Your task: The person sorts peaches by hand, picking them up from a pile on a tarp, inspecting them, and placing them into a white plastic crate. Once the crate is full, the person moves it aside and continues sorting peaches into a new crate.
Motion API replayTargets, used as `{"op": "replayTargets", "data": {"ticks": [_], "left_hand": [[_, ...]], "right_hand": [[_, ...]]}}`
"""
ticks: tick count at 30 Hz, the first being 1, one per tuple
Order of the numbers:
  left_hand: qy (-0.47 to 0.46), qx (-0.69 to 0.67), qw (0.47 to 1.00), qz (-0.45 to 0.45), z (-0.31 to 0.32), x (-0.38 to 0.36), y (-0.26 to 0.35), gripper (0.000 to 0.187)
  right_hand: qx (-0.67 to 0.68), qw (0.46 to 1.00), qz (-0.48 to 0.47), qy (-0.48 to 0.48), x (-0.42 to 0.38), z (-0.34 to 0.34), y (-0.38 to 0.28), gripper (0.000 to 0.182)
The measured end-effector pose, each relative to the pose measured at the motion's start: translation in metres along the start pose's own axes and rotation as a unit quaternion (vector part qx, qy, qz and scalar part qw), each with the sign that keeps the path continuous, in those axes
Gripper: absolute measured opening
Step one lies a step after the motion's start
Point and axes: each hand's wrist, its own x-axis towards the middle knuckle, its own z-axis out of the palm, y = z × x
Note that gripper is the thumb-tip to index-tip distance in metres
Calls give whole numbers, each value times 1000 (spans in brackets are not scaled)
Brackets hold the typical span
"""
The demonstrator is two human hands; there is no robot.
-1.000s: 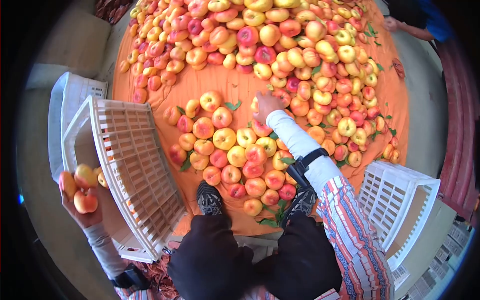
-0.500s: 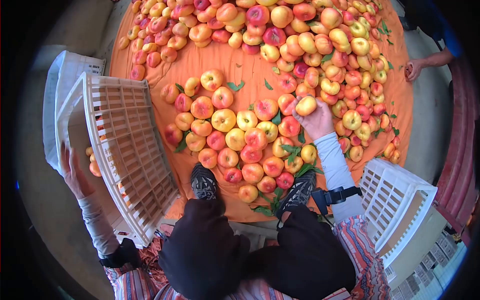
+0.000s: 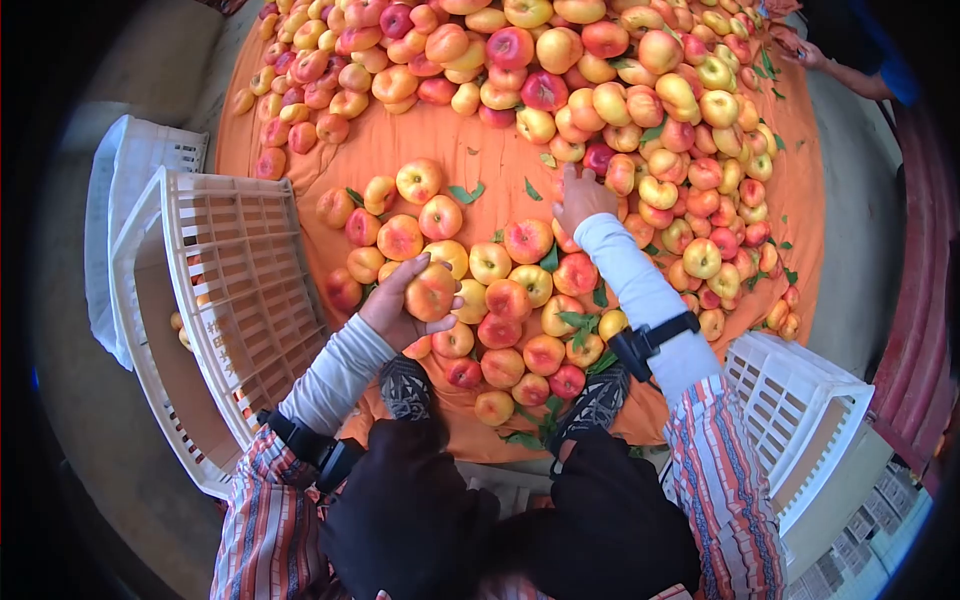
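My left hand [image 3: 398,305] is closed around a large orange-red flat peach [image 3: 431,292], held above the left side of the spread-out fruit. My right hand [image 3: 583,198], back upward, reaches to the inner edge of the main pile. Its bent fingers cover a peach there, which is mostly hidden beneath them. Between and below my hands lies a loose group of flat peaches [image 3: 507,299], red and yellow, with green leaves [image 3: 580,322] among them.
A big heap of peaches [image 3: 700,172] covers the back and right of the orange cloth [image 3: 400,130]. A white slatted crate [image 3: 250,270] leans at my left, another crate [image 3: 790,390] at my right. At upper right another person's hand [image 3: 797,48] touches the heap's edge.
My left hand has come from the left crate to the middle and now holds a peach. My right hand has turned palm down and moved up-left; the yellow peach no longer shows in it.
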Motion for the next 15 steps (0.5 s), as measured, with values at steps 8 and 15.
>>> {"op": "replayTargets", "data": {"ticks": [8, 15], "left_hand": [[-32, 1, 987, 158, 8, -53, 25, 34], [-89, -155, 893, 414, -43, -206, 66, 42]], "right_hand": [[819, 438, -104, -356, 3, 4, 27, 48], [908, 277, -33, -312, -48, -18, -4, 48]]}}
